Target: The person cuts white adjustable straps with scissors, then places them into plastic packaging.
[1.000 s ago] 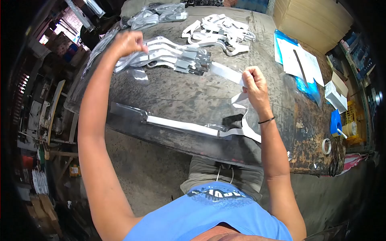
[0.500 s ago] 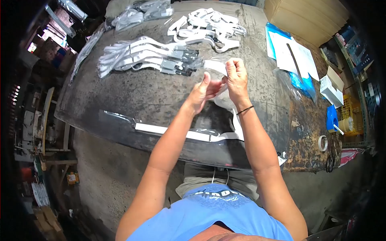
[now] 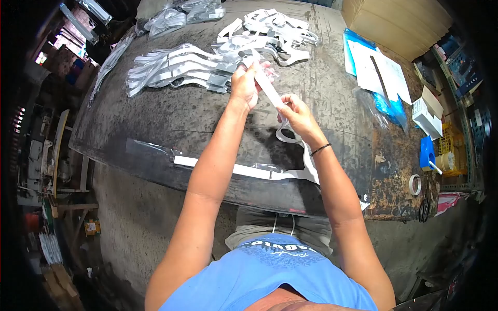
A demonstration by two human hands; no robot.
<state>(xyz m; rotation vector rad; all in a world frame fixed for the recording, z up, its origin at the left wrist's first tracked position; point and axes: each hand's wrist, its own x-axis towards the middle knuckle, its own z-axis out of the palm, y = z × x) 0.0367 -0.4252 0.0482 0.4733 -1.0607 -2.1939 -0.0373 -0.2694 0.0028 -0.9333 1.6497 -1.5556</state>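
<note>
A white strap (image 3: 267, 89) is stretched at a slant between my two hands above the dark table (image 3: 181, 116). My left hand (image 3: 245, 87) is closed on its upper end, where a greyish end piece and some clear plastic show. Lower down, my right hand (image 3: 296, 117) pinches the same strap between thumb and fingers. Below the right hand the strap hangs in a loop and runs toward the table's front edge. Along that edge lies a flat white strap length (image 3: 223, 168), with a clear plastic sleeve (image 3: 150, 149) at its left end.
Plastic-wrapped straps (image 3: 174, 67) lie in a row left of my hands, near a loose heap of white straps (image 3: 275, 28). More wrapped bundles (image 3: 181, 18) sit at the back. To the right are papers (image 3: 378, 72), a small white box (image 3: 428, 116), a blue tape dispenser (image 3: 427, 153) and a cardboard box (image 3: 397, 26).
My left hand has moved up and slightly left with the strap end. My right hand has come down and toward me, so the strap between them now shows straight.
</note>
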